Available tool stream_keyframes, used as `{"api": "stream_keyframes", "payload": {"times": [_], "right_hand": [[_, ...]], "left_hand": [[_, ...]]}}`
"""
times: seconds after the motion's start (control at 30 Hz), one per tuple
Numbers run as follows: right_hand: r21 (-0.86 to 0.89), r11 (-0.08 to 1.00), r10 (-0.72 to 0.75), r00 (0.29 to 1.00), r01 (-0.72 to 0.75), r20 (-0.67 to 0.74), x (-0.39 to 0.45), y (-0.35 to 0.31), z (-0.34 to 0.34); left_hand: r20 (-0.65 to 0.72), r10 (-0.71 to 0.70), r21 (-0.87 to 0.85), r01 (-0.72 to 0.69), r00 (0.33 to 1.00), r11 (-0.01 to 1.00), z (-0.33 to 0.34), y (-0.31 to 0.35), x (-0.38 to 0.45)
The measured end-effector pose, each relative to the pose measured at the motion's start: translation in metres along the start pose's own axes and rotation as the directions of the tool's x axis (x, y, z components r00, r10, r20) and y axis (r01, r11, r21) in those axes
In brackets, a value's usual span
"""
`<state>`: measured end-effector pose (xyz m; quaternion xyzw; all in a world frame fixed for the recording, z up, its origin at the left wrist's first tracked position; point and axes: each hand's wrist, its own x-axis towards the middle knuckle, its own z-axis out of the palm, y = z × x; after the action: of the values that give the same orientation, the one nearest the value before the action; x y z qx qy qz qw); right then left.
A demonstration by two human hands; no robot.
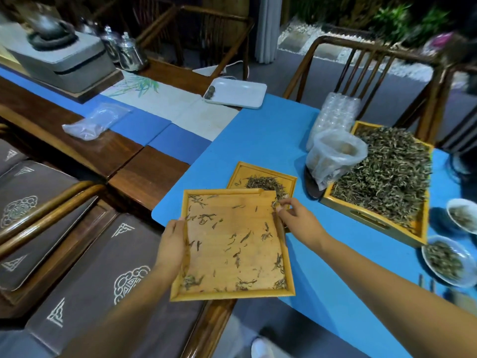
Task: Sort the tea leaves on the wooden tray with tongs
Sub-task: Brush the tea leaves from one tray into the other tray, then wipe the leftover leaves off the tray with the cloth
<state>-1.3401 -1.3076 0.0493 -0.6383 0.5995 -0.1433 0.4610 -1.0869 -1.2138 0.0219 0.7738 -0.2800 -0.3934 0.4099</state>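
A square wooden tray (pixel 255 293) with scattered dark tea leaves (pixel 206 218) is held over the near corner of the blue table. My left hand (pixel 171 244) grips its left rim. My right hand (pixel 296 218) holds its right rim near the far corner. That corner overlaps a smaller wooden tray (pixel 240 174) carrying a small heap of tea leaves (pixel 260 183). To the right stands a large wooden tray (pixel 371 218) piled with tea leaves (pixel 387 174). Dark tongs (pixel 426 282) lie at the right edge.
Two white bowls of leaves (pixel 446 259) (pixel 462 215) sit at the right. A bag-lined container (pixel 333 156) and stacked clear cups (pixel 335 115) stand behind the trays. A white tray (pixel 240 96), a plastic bag (pixel 95 122), wooden chairs (pixel 374 55) and cushioned seats (pixel 90 267) surround the table.
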Motion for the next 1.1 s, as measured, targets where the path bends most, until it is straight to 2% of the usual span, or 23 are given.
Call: {"api": "stream_keyframes", "payload": {"times": [0.13, 0.27, 0.63, 0.93, 1.1], "right_hand": [[0.108, 0.993, 0.052, 0.995, -0.043, -0.08, -0.013, 0.007, -0.021], [0.133, 0.988, 0.093, 0.986, -0.075, -0.139, -0.03, 0.019, -0.044], [0.218, 0.962, 0.222, 0.934, -0.164, -0.278, -0.084, 0.065, -0.103], [0.323, 0.933, 0.275, 0.894, -0.159, -0.354, -0.127, 0.112, -0.134], [0.47, 0.875, 0.31, 0.883, -0.12, -0.352, -0.145, 0.135, -0.145]], "left_hand": [[0.041, 0.037, 0.017, -0.038, 0.998, 0.999, 0.022, 0.018, -0.001], [0.096, 0.058, 0.061, -0.064, 0.994, 0.996, 0.046, 0.033, -0.006], [0.265, 0.176, 0.033, -0.191, 0.948, 0.981, 0.121, 0.069, -0.04], [0.397, 0.168, 0.09, -0.221, 0.902, 0.971, 0.173, 0.075, -0.067], [0.433, 0.178, 0.102, -0.245, 0.884, 0.964, 0.194, 0.078, -0.08]]}}
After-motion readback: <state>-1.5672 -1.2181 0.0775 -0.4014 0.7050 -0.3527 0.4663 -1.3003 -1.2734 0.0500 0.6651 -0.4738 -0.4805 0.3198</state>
